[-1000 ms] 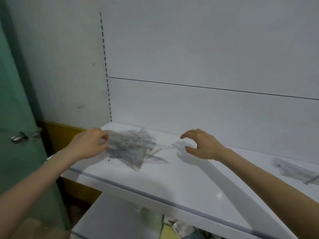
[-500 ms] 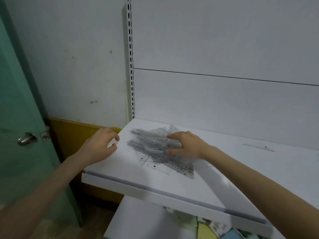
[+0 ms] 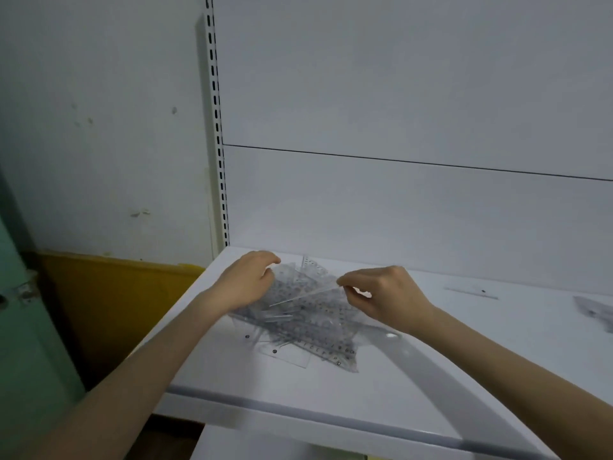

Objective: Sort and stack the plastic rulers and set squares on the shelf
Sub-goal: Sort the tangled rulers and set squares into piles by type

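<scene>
The sorting looks barely begun. Nearly all the transparent rulers and set squares lie in one tangled heap [image 3: 298,327] at the centre of the frame, on the left end of the white shelf [image 3: 331,396], crossing one another at every angle with no squared-off stack to be seen. The left hand [image 3: 247,283] has its fingers curled on the heap's upper-left edge and seems to hold it steady. The right hand [image 3: 384,295] pinches the end of a clear piece [image 3: 305,295] between thumb and fingertips, with that end raised off the pile. Whether it is a ruler or a set square cannot be told. Toward the right of the frame a single ruler [image 3: 471,290] lies alone on the shelf, and at the far right edge there is a smaller cluster [image 3: 595,310], too blurred to say if it is sorted. My judgement is that separating the two kinds and stacking each remains almost wholly to do.
</scene>
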Motion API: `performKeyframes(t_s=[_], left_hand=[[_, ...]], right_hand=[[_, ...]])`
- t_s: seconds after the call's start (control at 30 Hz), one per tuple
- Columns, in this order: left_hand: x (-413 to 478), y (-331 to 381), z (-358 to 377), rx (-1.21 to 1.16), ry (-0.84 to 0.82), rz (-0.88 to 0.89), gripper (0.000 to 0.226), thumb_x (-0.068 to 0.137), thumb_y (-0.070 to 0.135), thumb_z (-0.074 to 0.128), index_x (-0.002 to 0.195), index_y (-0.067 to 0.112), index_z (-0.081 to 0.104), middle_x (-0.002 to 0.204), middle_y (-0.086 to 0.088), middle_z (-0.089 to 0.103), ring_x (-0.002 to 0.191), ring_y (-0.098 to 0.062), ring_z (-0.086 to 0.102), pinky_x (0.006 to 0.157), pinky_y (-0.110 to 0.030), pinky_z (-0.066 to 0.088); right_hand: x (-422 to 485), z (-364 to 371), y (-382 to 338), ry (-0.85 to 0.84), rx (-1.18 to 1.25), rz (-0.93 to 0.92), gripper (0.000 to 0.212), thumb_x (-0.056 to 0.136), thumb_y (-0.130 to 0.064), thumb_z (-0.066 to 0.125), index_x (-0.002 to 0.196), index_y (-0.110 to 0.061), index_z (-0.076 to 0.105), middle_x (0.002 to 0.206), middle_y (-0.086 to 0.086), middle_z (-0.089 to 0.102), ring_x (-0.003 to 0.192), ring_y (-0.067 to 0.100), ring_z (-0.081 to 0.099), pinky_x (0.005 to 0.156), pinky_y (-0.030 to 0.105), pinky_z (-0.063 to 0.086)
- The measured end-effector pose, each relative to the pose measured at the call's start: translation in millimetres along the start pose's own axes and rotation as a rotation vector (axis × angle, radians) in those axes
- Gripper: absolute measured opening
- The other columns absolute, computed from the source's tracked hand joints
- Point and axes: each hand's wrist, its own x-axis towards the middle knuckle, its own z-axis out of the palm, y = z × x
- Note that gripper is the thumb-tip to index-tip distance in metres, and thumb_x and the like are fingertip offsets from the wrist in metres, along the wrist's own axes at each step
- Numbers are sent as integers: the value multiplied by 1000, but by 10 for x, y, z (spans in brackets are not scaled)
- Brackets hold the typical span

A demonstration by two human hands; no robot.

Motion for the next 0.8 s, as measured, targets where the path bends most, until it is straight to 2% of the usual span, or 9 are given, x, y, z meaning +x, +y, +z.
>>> performKeyframes(t_s=[0.1,0.2,0.3,0.4,0.57,0.67,0.73,0.8], left_hand=[[263,149,174,84,-140,-97,53,99,43,37,142,12,40,149,-7,40,133,-25,41,106,-35,34],[398,218,277,140,-239,-174,64,91,59,44,131,10,53,135,-10,53,117,-27,53,92,-34,42],[442,263,282,10,-190,-128,45,87,43,62,118,11,64,124,-7,61,108,-22,58,88,-31,45],[436,296,202,-42,-156,-37,23,84,23,68,104,12,71,111,-4,68,98,-14,61,84,-23,45],[378,361,116,74,-177,39,29,82,12,64,111,9,68,105,-4,66,89,-12,59,79,-19,46],[349,391,95,126,-138,56,32,85,7,53,115,9,64,102,-7,64,88,-17,60,81,-30,52],[349,415,55,154,-57,54,33,89,4,47,118,9,60,108,-12,63,90,-22,60,78,-33,51],[355,450,15,105,37,57,33,91,1,43,119,8,60,115,-16,64,93,-26,61,73,-30,49]], right_hand=[[-123,-138,170,52,-13,80,20,83,-19,54,80,-16,74,71,-8,72,50,13,61,41,25,48],[-248,-245,268,38,-56,99,13,79,-13,61,80,-15,74,73,-8,72,50,12,61,41,24,48],[-332,-325,319,28,-77,87,11,76,-8,65,80,-14,74,72,-7,72,50,12,61,40,23,47],[-376,-338,342,24,-70,73,12,77,-6,63,80,-12,72,68,-5,69,49,15,57,39,25,46],[-420,-343,332,27,-52,50,16,84,-8,54,82,-9,70,65,-1,65,49,19,52,39,29,45],[-435,-364,315,55,-16,43,18,86,-9,52,84,-7,71,74,0,69,54,21,58,43,30,48],[-444,-399,295,80,14,29,13,85,-5,60,86,-5,72,81,0,72,62,19,65,51,31,53],[-463,-446,281,125,44,38,9,80,-3,69,86,-3,75,88,3,74,71,15,69,65,25,56]])
